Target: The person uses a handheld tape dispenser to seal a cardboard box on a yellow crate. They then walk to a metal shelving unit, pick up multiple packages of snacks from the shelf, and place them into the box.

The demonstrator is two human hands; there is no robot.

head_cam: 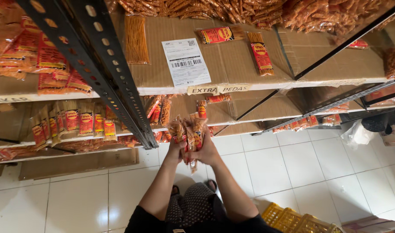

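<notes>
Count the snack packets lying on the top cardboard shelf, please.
3: one plain packet at left, one red-labelled in the middle, one right of it. Others may be hidden.

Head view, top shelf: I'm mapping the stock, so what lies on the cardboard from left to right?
Clear packet of thin snack sticks → white shipping label → red-labelled packet lying flat → upright red-labelled stick packet → red packet behind the black bar.

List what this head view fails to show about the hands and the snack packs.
- Head view: how many snack packs are held; they overlap in one bundle.
- Fingers of left hand and right hand: wrapped behind the bundle.
- Yellow crate: cut off by the bottom edge.
- Feet: mostly hidden by patterned clothing.
</notes>
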